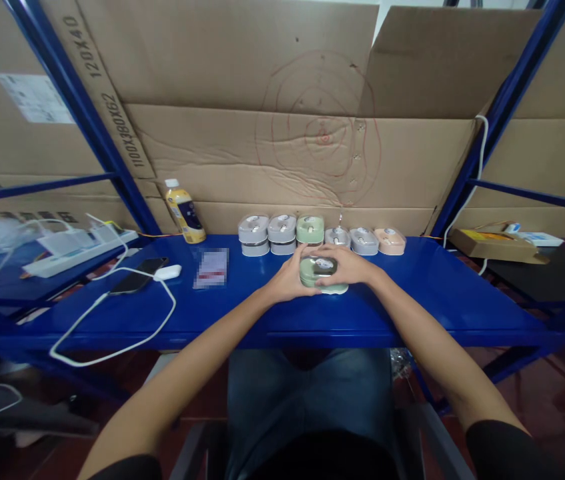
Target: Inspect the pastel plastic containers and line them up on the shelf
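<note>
Between my two hands, at the middle of the blue shelf, is a small green box with a clear lid bearing an oval label. My left hand curls around its left side. From the right, my right hand grips it with fingers over the far edge and thumb near the front. A pale green piece shows beneath the right part of the box; I cannot tell whether it is a separate part. Just behind my hands stand similar boxes: grey stacked ones, a green one and a peach one.
The blue shelf has cardboard behind it and blue posts at both sides. To the left are a yellow bottle, a blurred packet, a phone and a white cable hanging over the front edge.
</note>
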{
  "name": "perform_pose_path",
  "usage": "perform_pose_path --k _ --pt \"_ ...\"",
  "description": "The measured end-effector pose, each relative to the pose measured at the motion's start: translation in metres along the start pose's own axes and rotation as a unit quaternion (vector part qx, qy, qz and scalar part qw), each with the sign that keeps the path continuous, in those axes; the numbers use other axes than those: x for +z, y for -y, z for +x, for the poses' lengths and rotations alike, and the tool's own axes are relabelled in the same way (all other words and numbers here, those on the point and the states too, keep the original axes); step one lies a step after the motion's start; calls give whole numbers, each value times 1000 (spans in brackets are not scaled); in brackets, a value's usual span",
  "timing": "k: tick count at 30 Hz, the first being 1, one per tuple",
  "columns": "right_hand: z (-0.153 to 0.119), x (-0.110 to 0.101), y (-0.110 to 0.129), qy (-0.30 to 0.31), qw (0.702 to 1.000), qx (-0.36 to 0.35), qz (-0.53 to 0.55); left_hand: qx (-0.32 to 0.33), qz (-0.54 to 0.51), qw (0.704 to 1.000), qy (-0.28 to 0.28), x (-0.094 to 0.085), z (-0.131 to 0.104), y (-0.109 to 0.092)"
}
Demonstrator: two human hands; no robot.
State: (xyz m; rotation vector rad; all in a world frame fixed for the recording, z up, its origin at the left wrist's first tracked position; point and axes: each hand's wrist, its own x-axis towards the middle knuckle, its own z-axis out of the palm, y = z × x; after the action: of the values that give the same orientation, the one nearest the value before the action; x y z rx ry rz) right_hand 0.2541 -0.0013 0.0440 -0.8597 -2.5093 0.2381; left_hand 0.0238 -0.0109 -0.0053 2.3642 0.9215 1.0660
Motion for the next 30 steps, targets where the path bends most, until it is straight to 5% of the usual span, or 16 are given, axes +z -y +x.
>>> perform_pose_path --k 11,17,25,30 --pt "-3 19 -10 -9 1000 -6 18 -30 -10 999 15 2 -2 5" --pt "-27 22 -6 -8 999 31 3 -36 -8 998 47 -4 -5 7" --pt "-105 -5 -8 -17 995 98 -26 -45 34 994 89 0 -8 9" --pt "-188 -53 -55 -46 958 256 -119 -49 66 992 100 -1 -8 3"
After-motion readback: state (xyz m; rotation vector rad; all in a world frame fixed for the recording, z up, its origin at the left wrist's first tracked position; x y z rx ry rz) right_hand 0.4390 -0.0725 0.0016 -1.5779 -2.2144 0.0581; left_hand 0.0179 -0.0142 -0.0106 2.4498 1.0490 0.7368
